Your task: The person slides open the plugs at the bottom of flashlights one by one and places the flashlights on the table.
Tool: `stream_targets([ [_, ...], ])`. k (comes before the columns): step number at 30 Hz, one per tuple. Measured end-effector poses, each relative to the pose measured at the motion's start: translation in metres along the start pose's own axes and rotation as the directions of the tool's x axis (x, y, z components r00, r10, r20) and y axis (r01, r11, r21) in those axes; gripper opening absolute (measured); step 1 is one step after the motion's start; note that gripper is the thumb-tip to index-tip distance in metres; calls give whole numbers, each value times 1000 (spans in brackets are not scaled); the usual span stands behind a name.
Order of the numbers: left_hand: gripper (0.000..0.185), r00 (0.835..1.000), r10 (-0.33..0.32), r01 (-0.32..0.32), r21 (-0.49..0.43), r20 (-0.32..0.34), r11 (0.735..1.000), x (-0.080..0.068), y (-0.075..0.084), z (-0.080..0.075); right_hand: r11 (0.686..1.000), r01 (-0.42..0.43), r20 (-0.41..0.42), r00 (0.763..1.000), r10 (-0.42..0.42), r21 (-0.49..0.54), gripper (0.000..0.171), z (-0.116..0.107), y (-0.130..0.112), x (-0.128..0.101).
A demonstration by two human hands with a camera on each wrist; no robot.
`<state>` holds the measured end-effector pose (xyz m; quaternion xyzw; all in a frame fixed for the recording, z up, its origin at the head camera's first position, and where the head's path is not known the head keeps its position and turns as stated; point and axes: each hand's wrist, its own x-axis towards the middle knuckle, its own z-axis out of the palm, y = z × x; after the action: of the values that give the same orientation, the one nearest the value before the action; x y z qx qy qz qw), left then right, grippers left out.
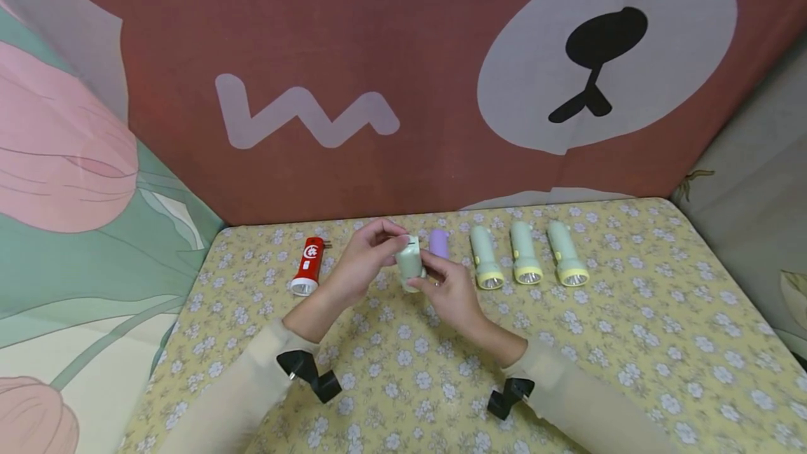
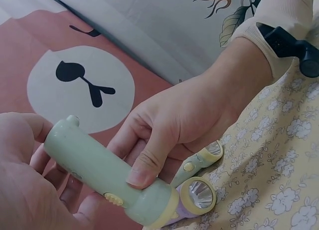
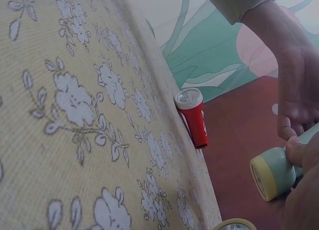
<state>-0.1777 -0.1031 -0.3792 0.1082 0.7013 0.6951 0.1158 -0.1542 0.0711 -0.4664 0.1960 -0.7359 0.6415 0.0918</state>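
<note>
A pale green flashlight [image 1: 410,266] with a yellow rim is held up between both hands above the table. My right hand [image 1: 452,294] grips it near the lamp head; the left wrist view shows the right thumb [image 2: 144,169] lying along its green body [image 2: 94,157]. At the tail end, my left hand [image 1: 364,261] holds it with thumb and fingers. A yellow slide switch [image 2: 113,199] sits on its side. Partly hidden behind the right hand, a purple flashlight [image 1: 438,243] lies on the table.
Several more flashlights lie in a row: a red one [image 1: 309,266] with a white head on the left, and green ones [image 1: 485,258] with yellow rims on the right. A floral cloth [image 1: 403,384] covers the table. Behind its far edge stands a printed bear backdrop [image 1: 435,160].
</note>
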Motion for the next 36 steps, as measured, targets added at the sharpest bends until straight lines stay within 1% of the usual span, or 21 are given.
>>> stream_targets([
  [7,8,1000,14,-14,-11,6,1000,2,0,3,1000,2,-7,1000,-3,-25,47,0,-2,-1],
  [15,7,1000,-11,11,8,-2,1000,2,3,6,1000,10,1,1000,-10,-17,44,-1,0,-1],
  [20,7,1000,-11,11,13,3,1000,3,4,7,999,10,-12,1000,-10,-42,44,-1,-1,-1],
  [27,7,1000,0,0,3,4,1000,4,1,7,998,32,-11,999,-33,-54,47,-1,-3,-1],
  [31,7,1000,6,-6,1,6,1000,4,0,7,998,24,-8,1000,-25,-53,48,-1,-2,-1],
  [36,7,1000,-4,3,35,14,999,3,2,4,999,11,-3,1000,-11,-51,47,-1,-2,0],
])
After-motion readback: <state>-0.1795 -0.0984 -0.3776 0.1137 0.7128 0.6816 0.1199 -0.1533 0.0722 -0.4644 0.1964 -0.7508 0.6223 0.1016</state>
